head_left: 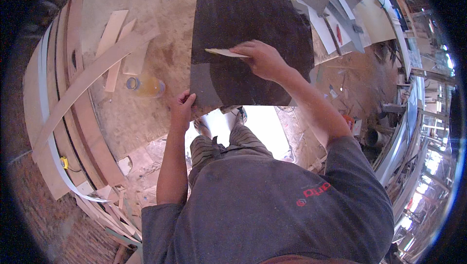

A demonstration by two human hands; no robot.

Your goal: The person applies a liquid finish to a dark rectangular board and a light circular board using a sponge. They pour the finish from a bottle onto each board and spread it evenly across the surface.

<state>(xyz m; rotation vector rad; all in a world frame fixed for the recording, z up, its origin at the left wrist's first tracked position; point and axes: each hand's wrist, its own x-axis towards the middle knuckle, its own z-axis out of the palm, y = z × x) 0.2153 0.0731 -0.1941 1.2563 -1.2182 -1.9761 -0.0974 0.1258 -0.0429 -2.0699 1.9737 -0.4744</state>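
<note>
Person's L hand [183, 106] pinches dark board [253, 20] at its near-L corner; R hand [263, 59] grips flat pale piece [221, 52] over board's middle; yellowish bottle [150, 87] L of board.

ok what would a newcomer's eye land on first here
The dark sheet in the middle stands out first, with the left hand at its near left corner and the right hand holding a thin pale piece over it. Left of the sheet sits a clear container with yellowish contents.
</note>
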